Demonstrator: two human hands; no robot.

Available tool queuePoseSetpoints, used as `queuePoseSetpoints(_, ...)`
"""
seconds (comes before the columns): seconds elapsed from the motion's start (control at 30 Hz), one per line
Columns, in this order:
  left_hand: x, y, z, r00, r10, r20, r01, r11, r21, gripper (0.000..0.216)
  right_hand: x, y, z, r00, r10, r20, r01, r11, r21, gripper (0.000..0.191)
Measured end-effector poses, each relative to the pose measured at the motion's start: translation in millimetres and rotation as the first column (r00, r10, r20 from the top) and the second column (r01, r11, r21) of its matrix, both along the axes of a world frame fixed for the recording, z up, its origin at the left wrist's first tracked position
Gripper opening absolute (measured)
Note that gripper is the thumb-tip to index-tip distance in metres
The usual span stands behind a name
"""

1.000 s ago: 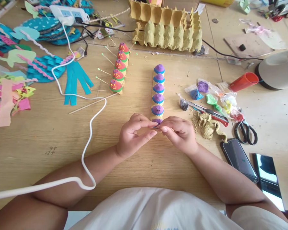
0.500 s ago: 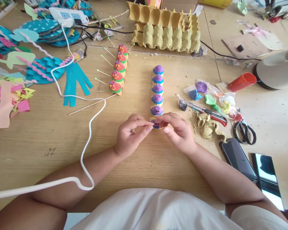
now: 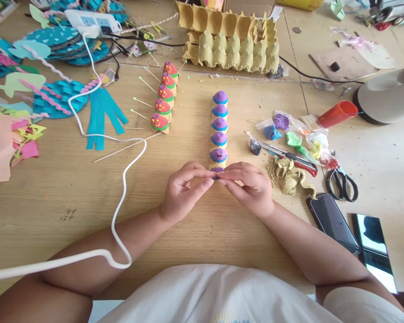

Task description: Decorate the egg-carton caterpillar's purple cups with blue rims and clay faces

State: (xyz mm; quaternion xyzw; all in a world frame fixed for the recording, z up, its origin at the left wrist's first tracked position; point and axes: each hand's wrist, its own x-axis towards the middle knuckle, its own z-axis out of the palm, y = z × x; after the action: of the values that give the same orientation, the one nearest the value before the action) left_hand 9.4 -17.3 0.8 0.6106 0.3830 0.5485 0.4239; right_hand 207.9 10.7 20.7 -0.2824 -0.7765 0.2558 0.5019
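Observation:
A strip of egg-carton cups (image 3: 219, 124), covered in purple and blue clay, stretches away from me in the middle of the table. Over its nearest cup, my left hand (image 3: 185, 190) pinches thumb and forefinger together. My right hand (image 3: 251, 186) is pinched too, its fingertips meeting the left ones. Whatever lies between the fingertips is too small or hidden to make out. The nearest cup is mostly covered by my fingers; the cup behind it bears a small dark mark. To the left stands a second strip (image 3: 163, 99) with red and green cups, smiling faces and green-tipped sticks.
Bagged clay (image 3: 293, 138), a utility knife (image 3: 289, 157), carton scraps (image 3: 287, 177), black scissors (image 3: 342, 183) and two phones (image 3: 333, 223) lie on the right. A white cable (image 3: 124, 179) crosses my left forearm. Egg cartons (image 3: 239, 51) sit at the back.
My right hand has moved left and closed its fingers, so its fingertips now meet those of my left hand. The left hand keeps its pinch.

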Motion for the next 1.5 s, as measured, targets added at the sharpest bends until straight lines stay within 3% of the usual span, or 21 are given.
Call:
queuePoseSetpoints(0.2,-1.5,-2.4,6.7,0.986,0.102,-0.135,-0.079,0.983,0.165,0.015,-0.4,-1.5,1.5,0.998,-0.059,-0.013,0.058,0.996,-0.065,0.012)
queuePoseSetpoints(0.4,-1.3,-4.1,8.3,0.972,0.106,-0.209,-0.049,0.964,0.261,0.028,-0.9,-0.9,2.7,0.993,-0.118,-0.032,0.116,0.992,-0.052,0.016)
queuePoseSetpoints(0.9,-0.5,-4.0,7.9,0.972,0.057,-0.229,0.009,0.96,0.279,0.04,-1.2,-1.6,1.3,0.992,-0.123,0.009,0.123,0.992,0.034,0.016)
queuePoseSetpoints(1.5,0.1,-1.2,5.9,0.956,0.163,-0.243,-0.078,0.943,0.324,0.038,-2.6,-2.8,-0.7,0.996,-0.079,0.032,0.079,0.997,0.025,0.016)
